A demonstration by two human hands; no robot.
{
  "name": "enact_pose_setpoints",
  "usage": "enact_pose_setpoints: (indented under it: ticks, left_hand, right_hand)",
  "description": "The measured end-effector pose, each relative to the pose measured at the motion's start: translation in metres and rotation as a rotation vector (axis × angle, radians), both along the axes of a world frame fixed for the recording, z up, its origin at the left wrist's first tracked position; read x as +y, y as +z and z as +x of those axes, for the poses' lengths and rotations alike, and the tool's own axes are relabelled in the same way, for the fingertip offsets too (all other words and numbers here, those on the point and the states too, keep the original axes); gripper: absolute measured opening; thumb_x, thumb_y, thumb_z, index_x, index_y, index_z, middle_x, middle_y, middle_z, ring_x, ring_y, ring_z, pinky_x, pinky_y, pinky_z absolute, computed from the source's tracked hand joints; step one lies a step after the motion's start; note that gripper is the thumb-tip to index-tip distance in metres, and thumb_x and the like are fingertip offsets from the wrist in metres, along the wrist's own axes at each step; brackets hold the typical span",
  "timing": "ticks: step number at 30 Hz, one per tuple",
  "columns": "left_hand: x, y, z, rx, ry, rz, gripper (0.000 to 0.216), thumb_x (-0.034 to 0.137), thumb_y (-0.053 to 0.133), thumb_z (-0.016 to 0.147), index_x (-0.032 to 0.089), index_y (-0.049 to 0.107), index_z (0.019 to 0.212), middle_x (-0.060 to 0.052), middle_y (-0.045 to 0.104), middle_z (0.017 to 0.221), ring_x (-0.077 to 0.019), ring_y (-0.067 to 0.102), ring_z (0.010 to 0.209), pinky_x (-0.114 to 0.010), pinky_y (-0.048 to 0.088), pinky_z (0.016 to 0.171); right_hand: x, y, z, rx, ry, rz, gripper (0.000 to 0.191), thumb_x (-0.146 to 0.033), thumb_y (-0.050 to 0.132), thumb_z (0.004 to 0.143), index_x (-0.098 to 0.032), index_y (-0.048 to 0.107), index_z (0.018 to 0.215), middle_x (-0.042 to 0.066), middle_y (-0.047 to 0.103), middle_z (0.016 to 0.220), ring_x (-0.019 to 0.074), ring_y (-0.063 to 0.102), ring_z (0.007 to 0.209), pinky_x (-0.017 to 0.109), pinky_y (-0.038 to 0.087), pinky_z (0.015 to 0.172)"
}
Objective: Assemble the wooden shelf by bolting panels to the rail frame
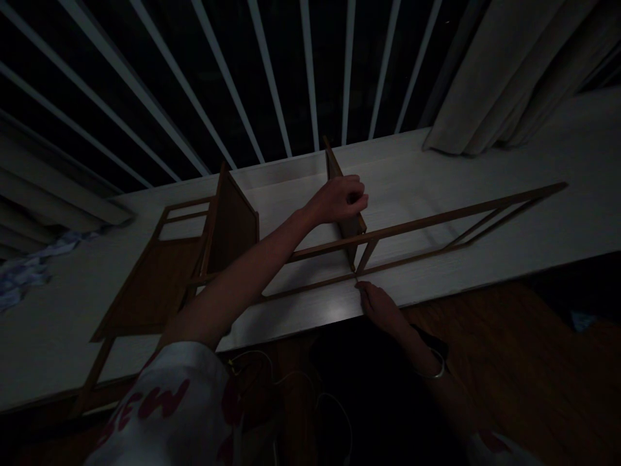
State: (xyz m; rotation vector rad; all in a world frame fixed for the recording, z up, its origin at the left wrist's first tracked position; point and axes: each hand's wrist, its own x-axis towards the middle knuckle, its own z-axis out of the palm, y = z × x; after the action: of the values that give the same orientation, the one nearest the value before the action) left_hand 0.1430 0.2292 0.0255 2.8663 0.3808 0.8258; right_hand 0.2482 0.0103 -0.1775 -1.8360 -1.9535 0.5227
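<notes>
A wooden frame with slim rails lies on its side on a white ledge, joined to upright boards. My left hand reaches across it, fingers curled, against the top edge of the middle wooden board. Whether those fingers grip anything is hidden. Low at the joint where that board meets the lower rail, my right hand pinches something thin and too small to name. Another upright board stands left of my forearm, with a flat wooden panel beyond it.
The white ledge runs under a window with pale vertical bars. Curtains hang at both sides. A bundled cloth lies at far left. Thin cables trail below the ledge, over a wooden floor. Lighting is dim.
</notes>
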Motion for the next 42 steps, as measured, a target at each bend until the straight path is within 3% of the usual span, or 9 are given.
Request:
enact_pose_setpoints:
  ticks: [11, 18, 28, 42]
  left_hand:
    - [0.0, 0.001, 0.0, -0.016, 0.022, -0.05, 0.02, 0.022, 0.045, 0.079, 0.015, 0.049, 0.06, 0.0, 0.048, 0.063, -0.0085, 0.043, 0.057, -0.025, 0.035, 0.059]
    - [0.001, 0.0, 0.0, -0.045, -0.004, -0.074, 0.021, 0.022, 0.046, 0.077, 0.015, 0.046, 0.057, 0.001, 0.046, 0.063, -0.008, 0.042, 0.055, -0.025, 0.034, 0.057]
    - [-0.002, 0.003, -0.001, -0.026, -0.059, -0.106, 0.024, 0.029, 0.049, 0.08, 0.015, 0.048, 0.06, 0.001, 0.047, 0.064, -0.0066, 0.043, 0.055, -0.024, 0.036, 0.058]
    - [0.0, -0.001, 0.001, -0.025, -0.067, -0.125, 0.018, 0.029, 0.059, 0.071, 0.014, 0.053, 0.063, 0.002, 0.049, 0.066, -0.0057, 0.045, 0.055, -0.021, 0.036, 0.056]
  right_hand:
    - [-0.004, -0.002, 0.007, 0.017, -0.065, -0.042, 0.03, -0.019, 0.034, 0.09, -0.014, 0.044, 0.119, 0.011, 0.063, 0.095, 0.0201, 0.058, 0.085, 0.029, 0.04, 0.073]
    - [-0.006, 0.004, 0.008, 0.044, -0.08, -0.02, 0.025, -0.019, 0.035, 0.09, -0.016, 0.048, 0.111, 0.004, 0.06, 0.077, 0.0177, 0.056, 0.074, 0.027, 0.039, 0.07]
    - [-0.006, 0.011, 0.007, 0.023, -0.114, 0.053, 0.018, -0.023, 0.041, 0.089, -0.018, 0.052, 0.103, 0.006, 0.063, 0.089, 0.0193, 0.056, 0.085, 0.029, 0.039, 0.075]
    - [-0.005, 0.008, 0.014, -0.02, -0.12, 0.062, 0.016, -0.03, 0.047, 0.088, -0.02, 0.059, 0.088, 0.004, 0.066, 0.085, 0.0178, 0.058, 0.082, 0.03, 0.035, 0.076]
